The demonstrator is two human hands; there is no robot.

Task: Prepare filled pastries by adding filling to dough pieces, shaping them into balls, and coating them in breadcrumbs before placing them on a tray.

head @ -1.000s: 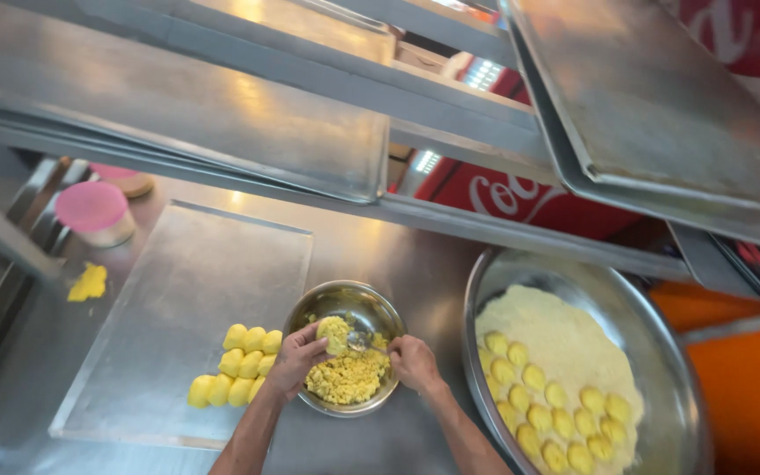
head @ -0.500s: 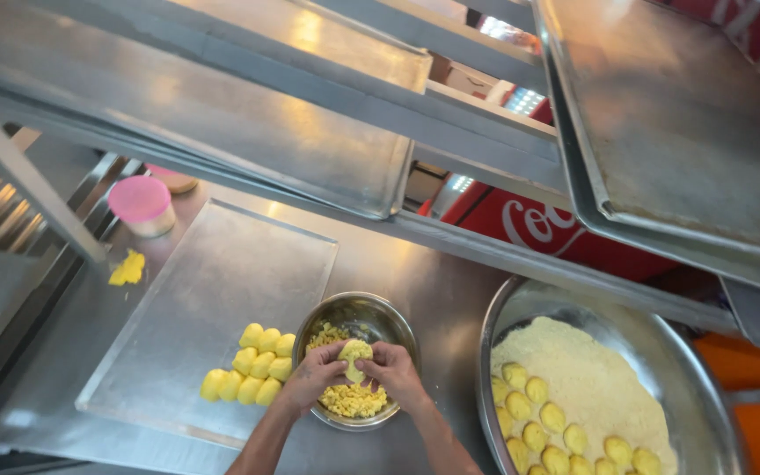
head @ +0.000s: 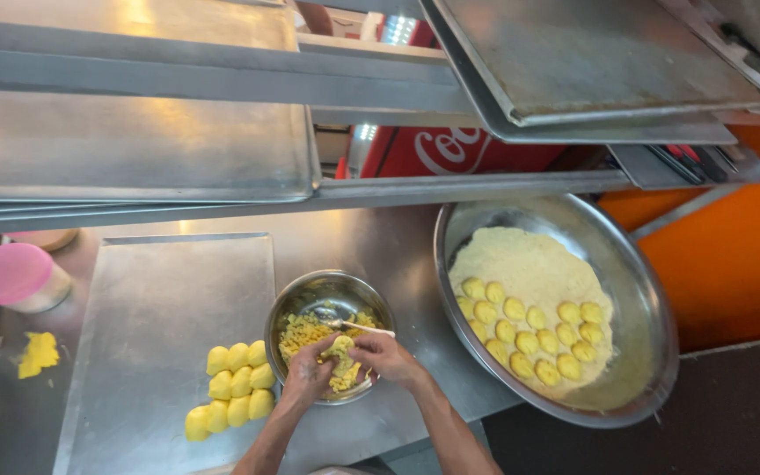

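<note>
The left hand [head: 308,376] and the right hand [head: 382,356] meet over the near rim of a small round steel bowl [head: 323,295]. Both are curled closed around one pale yellow lump of dough with filling [head: 341,351], the left cupping it from the side and the right pressing from the other; the lump sits between the fingertips, above the bowl.

Inside the bowl lies a heap of loose yellow crumbly filling [head: 303,332], and a thin metal spoon [head: 351,325] rests across it with its handle pointing to the right.

Just left of the bowl, on a flat rectangular steel tray [head: 151,299], stands a tight cluster of finished yellow shaped pieces [head: 232,389] in rows, touching one another. To the right, a large round steel basin [head: 639,299] holds a bed of pale flour or crumb with small yellow dough balls [head: 528,330] laid out on it, apart from each other.

To shape well here, I judge the pressure should be even from both palms, with the seam pinched shut over the bowl so any spill falls back in, and the piece matched in size to those on the tray.

Farther left are a pink-lidded round container [head: 9,274] and a small yellow scrap [head: 39,354].
</note>
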